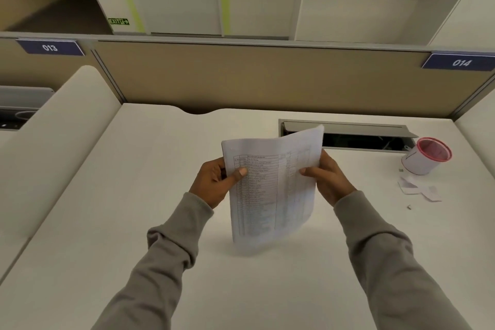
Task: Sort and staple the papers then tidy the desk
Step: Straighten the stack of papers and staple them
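A stack of printed papers (270, 190) with tables on the top sheet stands nearly upright above the middle of the white desk (134, 195). My left hand (214, 182) grips its left edge, thumb on the front sheet. My right hand (326, 177) grips the right edge, thumb pressed on the front. The lower part of the stack is blurred, and its bottom edge is close to the desk surface. No stapler is in view.
A white cup with a red rim (426, 155) stands at the right of the desk. Torn paper scraps (417, 187) lie in front of it. An open cable hatch (361, 136) sits behind the papers. Beige partitions enclose the desk at the back and sides.
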The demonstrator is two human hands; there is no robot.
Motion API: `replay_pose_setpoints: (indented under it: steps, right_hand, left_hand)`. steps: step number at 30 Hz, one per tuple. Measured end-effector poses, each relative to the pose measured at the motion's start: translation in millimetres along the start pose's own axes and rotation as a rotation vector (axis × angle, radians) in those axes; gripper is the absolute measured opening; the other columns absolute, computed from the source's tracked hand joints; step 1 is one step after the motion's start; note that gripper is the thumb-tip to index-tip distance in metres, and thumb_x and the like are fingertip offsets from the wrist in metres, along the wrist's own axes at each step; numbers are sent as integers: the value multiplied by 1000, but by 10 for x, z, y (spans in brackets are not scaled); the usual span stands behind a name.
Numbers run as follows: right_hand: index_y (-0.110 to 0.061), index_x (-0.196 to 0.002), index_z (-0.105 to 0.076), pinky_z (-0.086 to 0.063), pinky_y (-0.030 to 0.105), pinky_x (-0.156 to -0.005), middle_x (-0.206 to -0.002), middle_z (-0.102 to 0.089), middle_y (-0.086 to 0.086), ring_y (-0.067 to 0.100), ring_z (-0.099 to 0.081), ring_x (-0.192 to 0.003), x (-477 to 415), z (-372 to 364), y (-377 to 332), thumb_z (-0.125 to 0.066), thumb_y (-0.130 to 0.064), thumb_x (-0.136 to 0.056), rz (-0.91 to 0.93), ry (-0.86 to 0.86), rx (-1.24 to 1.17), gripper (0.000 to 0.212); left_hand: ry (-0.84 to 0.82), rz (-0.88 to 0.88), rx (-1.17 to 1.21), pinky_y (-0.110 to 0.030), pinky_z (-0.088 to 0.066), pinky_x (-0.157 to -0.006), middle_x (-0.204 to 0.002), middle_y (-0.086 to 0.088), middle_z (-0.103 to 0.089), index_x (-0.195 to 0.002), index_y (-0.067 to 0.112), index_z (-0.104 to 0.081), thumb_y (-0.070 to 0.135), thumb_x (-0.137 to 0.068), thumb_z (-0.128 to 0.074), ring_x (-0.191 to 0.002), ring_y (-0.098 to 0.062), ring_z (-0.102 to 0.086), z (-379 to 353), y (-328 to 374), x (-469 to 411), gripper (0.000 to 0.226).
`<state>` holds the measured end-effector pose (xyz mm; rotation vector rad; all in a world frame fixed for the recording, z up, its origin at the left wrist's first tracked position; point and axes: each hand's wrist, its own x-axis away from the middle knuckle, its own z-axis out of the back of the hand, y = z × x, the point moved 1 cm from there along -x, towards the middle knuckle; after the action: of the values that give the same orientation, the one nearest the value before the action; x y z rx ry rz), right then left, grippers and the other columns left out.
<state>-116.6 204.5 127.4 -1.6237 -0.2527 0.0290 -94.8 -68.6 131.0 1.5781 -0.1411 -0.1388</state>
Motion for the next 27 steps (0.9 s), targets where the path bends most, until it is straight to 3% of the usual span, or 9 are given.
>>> replay_pose_setpoints:
  steps: [3, 6, 18, 21, 23, 27]
  right_hand:
    - [-15, -117, -64, -59, 44, -87, -110, -73, 2, 25, -68, -103, 65, 3, 34, -67, -2, -85, 24, 16, 16, 34]
    - [-16, -114, -68, -55, 48, -92, -112, -73, 4, 26, -69, -104, 142, -1, 103, -66, 0, -87, 34, 62, 65, 32]
    - [-21, -108, -65, -57, 18, -78, -98, -69, -21, -1, -68, -93, 408, -313, 218, -68, -3, -88, 247, 367, 318, 27]
    - [-12, -110, -65, -59, 25, -81, -99, -70, -6, 10, -68, -94, 402, -373, 343, -66, -2, -89, 187, 402, 304, 24]
    - [-7, -111, -64, -58, 28, -83, -103, -69, 4, 24, -67, -98, 391, -403, 401, -66, -2, -88, 148, 421, 278, 24]
    - [-11, -114, -62, -58, 36, -86, -105, -68, 3, 25, -65, -99, 365, -401, 399, -67, -6, -89, 150, 438, 291, 26]
  left_hand:
    - [65, -36, -43, -30, -59, -86, -106, 5, -76, -106, 24, -72, 19, -91, -68, -101, -16, -72, 30, -5, 2, 16]
    - [162, -77, -85, -22, -58, -82, -100, 10, -77, -104, 27, -72, 17, -92, -69, -96, -11, -73, 50, -46, 13, 15]
    - [396, -160, -146, -17, -55, -71, -85, 12, -74, -93, 31, -70, 21, -94, -68, -79, -5, -70, -170, -187, 51, 10]
    - [405, -112, -145, -25, -55, -70, -77, 6, -72, -89, 26, -70, 20, -95, -66, -74, -9, -67, -272, -278, 70, 9]
    - [405, -88, -139, -30, -56, -75, -82, 9, -72, -92, 25, -69, 18, -96, -65, -82, -12, -68, -332, -317, 79, 9]
    - [391, -140, -123, -27, -58, -81, -92, 12, -73, -100, 30, -68, 24, -96, -63, -92, -10, -69, -335, -283, 48, 9]
